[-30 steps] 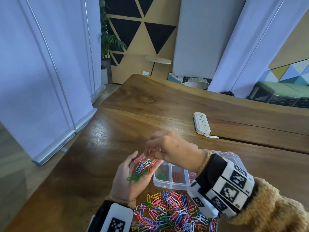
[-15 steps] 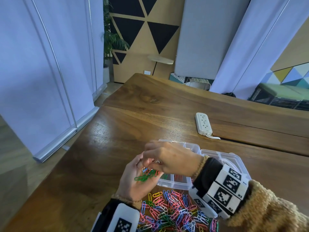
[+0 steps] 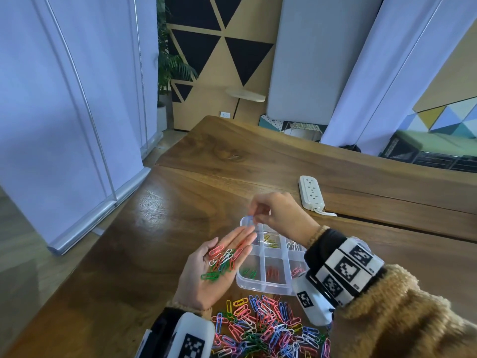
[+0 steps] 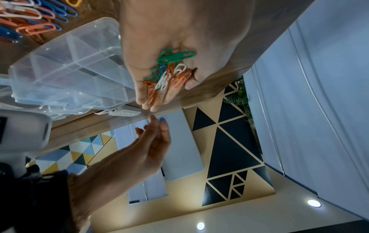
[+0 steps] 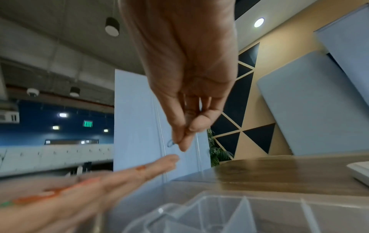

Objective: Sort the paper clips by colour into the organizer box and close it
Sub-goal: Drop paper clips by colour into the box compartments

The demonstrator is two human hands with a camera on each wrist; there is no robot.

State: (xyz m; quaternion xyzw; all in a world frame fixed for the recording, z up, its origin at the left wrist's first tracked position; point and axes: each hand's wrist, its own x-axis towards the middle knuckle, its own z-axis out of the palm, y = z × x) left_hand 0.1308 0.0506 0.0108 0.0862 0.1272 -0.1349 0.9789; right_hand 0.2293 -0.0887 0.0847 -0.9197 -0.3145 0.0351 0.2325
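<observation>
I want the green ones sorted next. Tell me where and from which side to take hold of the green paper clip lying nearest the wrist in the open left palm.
Pinch the green paper clip at its rounded outer end, from above. It lies flat on the left hand, sticking out from the clip bunch, so that end looks free of tangles.

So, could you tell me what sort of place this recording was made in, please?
Probably an office or shared workspace: a long wooden table bearing a power strip, pale partition panels against a triangle-patterned wall, and a lit exit sign under an exposed ceiling.
</observation>
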